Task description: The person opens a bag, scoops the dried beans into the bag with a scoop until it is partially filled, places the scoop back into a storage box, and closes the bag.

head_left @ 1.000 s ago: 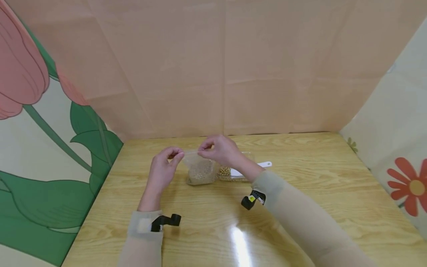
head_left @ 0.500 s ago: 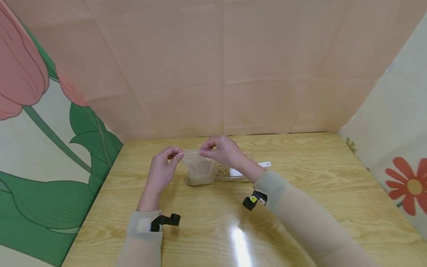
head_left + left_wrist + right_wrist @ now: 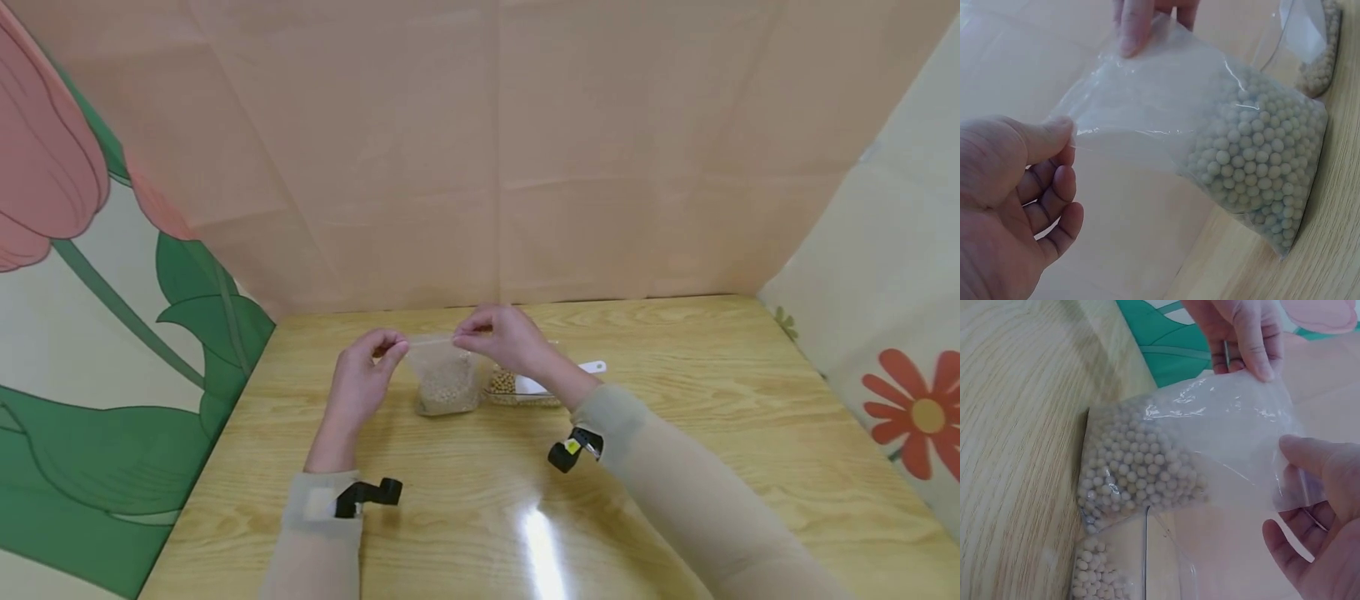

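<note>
A clear zip bag (image 3: 447, 387), its lower part filled with small round beige balls, stands on the table. My left hand (image 3: 363, 375) pinches the left end of its top edge between thumb and forefinger. Along the same edge, towards the right, the thumb and fingers of my right hand (image 3: 510, 340) pinch the plastic. In the left wrist view the bag (image 3: 1254, 156) is pulled taut between both hands, and the other fingers of the left hand (image 3: 1010, 194) are loosely curled. The right wrist view shows the right thumb lying over the top edge of the bag (image 3: 1141, 456).
Right of the bag is a clear container (image 3: 504, 383) holding similar yellowish balls. A white scoop (image 3: 594, 367) lies in it, handle sticking out to the right, partly behind the right wrist. The wooden table (image 3: 675, 433) meets a pink backdrop (image 3: 600, 208) behind.
My right hand has slid slightly to the right along the bag's top edge. The left hand keeps its pinch on the left end, and the bag stays standing.
</note>
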Demonstrator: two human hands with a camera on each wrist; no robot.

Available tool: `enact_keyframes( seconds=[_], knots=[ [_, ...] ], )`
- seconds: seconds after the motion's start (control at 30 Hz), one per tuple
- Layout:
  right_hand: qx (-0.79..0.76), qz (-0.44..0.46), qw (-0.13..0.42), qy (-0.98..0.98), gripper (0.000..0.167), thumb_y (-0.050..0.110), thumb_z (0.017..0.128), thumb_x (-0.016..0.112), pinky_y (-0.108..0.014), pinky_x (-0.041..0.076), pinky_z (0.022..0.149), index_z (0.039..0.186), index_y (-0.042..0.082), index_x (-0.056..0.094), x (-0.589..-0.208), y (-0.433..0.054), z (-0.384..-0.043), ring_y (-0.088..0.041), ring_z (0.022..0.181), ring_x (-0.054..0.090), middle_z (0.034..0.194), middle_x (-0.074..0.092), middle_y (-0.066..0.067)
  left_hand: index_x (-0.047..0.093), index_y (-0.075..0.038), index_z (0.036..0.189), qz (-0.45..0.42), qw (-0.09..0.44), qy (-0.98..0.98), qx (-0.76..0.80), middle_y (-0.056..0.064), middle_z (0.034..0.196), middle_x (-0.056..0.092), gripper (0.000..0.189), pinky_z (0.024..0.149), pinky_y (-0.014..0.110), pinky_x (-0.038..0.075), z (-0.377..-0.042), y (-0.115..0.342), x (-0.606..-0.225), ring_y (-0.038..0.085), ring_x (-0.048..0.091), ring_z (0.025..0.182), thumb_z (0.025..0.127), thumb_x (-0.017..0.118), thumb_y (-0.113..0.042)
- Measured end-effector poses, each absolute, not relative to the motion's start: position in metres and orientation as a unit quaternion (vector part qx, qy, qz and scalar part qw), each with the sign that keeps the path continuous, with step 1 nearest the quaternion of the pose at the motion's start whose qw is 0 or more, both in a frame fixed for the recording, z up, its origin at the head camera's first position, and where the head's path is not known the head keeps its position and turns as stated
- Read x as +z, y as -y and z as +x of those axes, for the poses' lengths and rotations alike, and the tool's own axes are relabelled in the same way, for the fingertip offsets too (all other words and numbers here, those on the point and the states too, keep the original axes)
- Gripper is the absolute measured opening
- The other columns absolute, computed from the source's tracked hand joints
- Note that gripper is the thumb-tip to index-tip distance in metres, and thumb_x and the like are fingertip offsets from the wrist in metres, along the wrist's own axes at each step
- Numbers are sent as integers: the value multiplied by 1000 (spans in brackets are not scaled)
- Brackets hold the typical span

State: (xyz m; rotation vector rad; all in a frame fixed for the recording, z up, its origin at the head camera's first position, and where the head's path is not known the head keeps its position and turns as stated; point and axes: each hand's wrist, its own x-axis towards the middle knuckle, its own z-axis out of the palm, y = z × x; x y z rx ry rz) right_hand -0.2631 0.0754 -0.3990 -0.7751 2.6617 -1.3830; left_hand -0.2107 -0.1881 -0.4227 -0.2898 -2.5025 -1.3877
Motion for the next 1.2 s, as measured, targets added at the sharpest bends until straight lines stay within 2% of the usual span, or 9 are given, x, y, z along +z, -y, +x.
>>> enact_keyframes(
  seconds=[0.27,0.53,0.73,0.87,0.97,1.07,1.2],
  knots=[
    [-447,-239,14,-862,10,23,101,84,-41,59,92,107,16,86,-397,-83,-264,-17,99,73,105,79,5,75,-7,116,-91,131,866,-474,10,113,75,16,97,49,51,-210,192,-423,29,65,108,112,68,-20],
    [-445,-224,9,-867,6,21,100,84,-37,59,82,103,16,86,-398,-89,-262,-15,90,72,99,80,5,75,-7,114,-99,135,863,-477,10,110,75,14,94,47,51,-209,194,-422,28,65,104,111,69,-19],
    [-462,-232,52,-855,7,24,100,85,-33,54,73,101,17,87,-394,-93,-255,-19,86,70,98,80,5,75,-9,118,-94,101,876,-462,8,109,72,19,89,44,50,-200,201,-412,26,61,101,112,67,-24],
    [-479,-232,110,-839,9,29,101,84,-36,56,78,104,21,87,-392,-94,-249,-27,95,72,103,81,5,74,-8,121,-88,58,881,-462,9,110,70,21,89,45,51,-193,209,-402,28,59,100,113,65,-25],
    [-480,-224,134,-838,12,31,103,82,-39,57,84,106,21,86,-393,-95,-248,-31,104,73,106,81,4,74,-6,120,-87,37,880,-466,11,111,71,21,88,44,51,-192,211,-399,29,59,99,113,65,-24],
    [-472,-216,124,-845,15,31,104,80,-40,58,88,109,19,86,-397,-94,-253,-29,107,74,108,81,4,74,-5,119,-79,36,878,-472,11,110,71,21,87,43,51,-199,208,-404,28,59,98,113,66,-23],
    [-453,-205,88,-863,17,29,106,77,-41,58,92,114,16,86,-402,-90,-264,-22,107,73,112,81,2,73,-6,119,-62,61,876,-475,11,112,71,19,89,43,51,-215,201,-413,26,61,100,113,66,-23]
  ],
)
